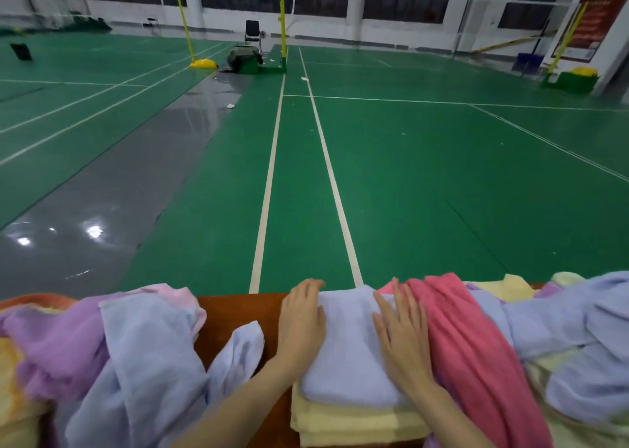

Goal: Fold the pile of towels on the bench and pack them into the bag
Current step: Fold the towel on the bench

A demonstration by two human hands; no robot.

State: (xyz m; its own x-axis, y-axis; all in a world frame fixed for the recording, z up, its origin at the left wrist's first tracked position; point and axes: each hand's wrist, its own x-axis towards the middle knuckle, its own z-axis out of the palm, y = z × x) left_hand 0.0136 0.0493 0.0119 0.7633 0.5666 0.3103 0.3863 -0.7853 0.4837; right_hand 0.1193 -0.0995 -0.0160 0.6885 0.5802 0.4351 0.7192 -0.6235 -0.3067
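We see the folded lavender towel (pixel 350 342) lying in the middle of the tabletop (pixel 235 314), on top of a stack of folded yellow towels (pixel 343 420). Its long axis runs from near to far, straight away from the person, and it sits exactly between the two hands.

The left hand (pixel 301 321) rests on the left edge of this towel, and its fingertips (pixel 308 284) reach over the far edge. The right hand (pixel 401 328) lies flat on the right edge, with the fingers straight and a little spread, pointing to the far side. Neither grip has closed on anything. Both are open and only press the cloth with palm and fingers. Both forearms come in from the near side and lean a little toward each other, so neither hand is nearer to the towel than the other.

Just beside the right hand, and touching it, a pink towel (pixel 459 338) hangs unfolded across the tabletop. More loose towels lie at the left (pixel 143 345) and at the right (pixel 571 328).

We judge that this fold is being smoothed flat and that many towels are not yet folded. For the next one, the pink towel is closest to the right hand. We cannot find the bag near the hands.
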